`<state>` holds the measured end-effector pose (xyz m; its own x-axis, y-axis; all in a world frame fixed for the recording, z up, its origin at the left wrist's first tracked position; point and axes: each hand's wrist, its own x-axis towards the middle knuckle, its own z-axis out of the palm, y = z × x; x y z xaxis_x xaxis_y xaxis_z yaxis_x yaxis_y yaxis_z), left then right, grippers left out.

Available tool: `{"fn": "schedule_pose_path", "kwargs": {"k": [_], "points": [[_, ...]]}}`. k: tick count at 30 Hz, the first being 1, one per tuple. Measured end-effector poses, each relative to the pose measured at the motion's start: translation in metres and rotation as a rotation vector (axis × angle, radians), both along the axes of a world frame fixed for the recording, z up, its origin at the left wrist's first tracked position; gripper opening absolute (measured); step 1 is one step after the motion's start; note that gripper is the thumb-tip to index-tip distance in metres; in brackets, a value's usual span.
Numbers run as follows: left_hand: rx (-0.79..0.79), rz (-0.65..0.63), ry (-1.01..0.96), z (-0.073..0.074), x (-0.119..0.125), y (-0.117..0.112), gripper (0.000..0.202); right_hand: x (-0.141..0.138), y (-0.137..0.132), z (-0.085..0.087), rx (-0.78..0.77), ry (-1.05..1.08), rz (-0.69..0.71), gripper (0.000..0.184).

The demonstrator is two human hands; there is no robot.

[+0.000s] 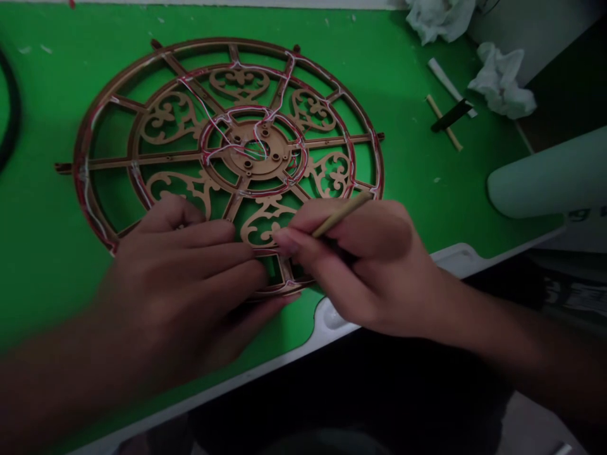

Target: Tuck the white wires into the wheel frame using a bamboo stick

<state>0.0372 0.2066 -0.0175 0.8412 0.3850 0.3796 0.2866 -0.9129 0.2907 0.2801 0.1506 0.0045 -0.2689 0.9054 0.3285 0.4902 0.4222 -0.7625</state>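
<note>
A round bronze-coloured openwork frame [256,167] with spokes and scroll ornaments lies on a green tabletop. Red and white wires run along its rings and gather at the centre hub [279,150]. My left hand [190,272] is curled over the near left part of the frame, its thumb under the outer rim. Between thumb and fingers, my right hand [365,259] grips a thin tan stick [344,213] like a pencil. The stick's lower tip is hidden by the fingers, close to the wired middle ring near the frame's front.
Crumpled white tissues [502,79] lie at the back right. Near them are a white strip [450,87], another tan stick [444,123] and a small black piece [451,115]. A pale cylinder [545,174] stands at right. The green table [427,189] has a white moulded front edge [455,256].
</note>
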Motion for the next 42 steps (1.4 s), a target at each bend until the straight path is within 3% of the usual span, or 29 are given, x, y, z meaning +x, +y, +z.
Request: {"fn": "schedule_pose_path", "kwargs": {"k": [6, 14, 21, 27, 32, 36, 42], "points": [[0.011, 0.001, -0.023, -0.004, 0.0, 0.001, 0.032, 0.0, -0.002, 0.002, -0.103, 0.013, 0.002, 0.034], [0.035, 0.047, -0.026, -0.004, -0.002, -0.006, 0.023, 0.0, 0.003, 0.005, -0.051, -0.051, 0.054, 0.035], [0.122, 0.11, -0.065, -0.012, -0.009, -0.018, 0.023, -0.002, -0.001, 0.004, -0.08, -0.045, -0.04, 0.035], [0.072, 0.079, -0.016, -0.004, -0.002, -0.009, 0.016, -0.002, -0.001, 0.005, -0.04, -0.061, -0.013, 0.035], [0.062, 0.002, 0.026, 0.001, -0.001, 0.0, 0.032, -0.003, -0.002, 0.003, -0.037, -0.062, -0.045, 0.035], [0.11, 0.032, 0.029, -0.006, -0.007, -0.003, 0.022, -0.004, -0.004, 0.006, -0.053, -0.027, -0.081, 0.036], [0.145, 0.129, -0.037, -0.023, -0.019, -0.015, 0.037, -0.007, -0.006, 0.016, -0.111, -0.003, -0.087, 0.043]]}}
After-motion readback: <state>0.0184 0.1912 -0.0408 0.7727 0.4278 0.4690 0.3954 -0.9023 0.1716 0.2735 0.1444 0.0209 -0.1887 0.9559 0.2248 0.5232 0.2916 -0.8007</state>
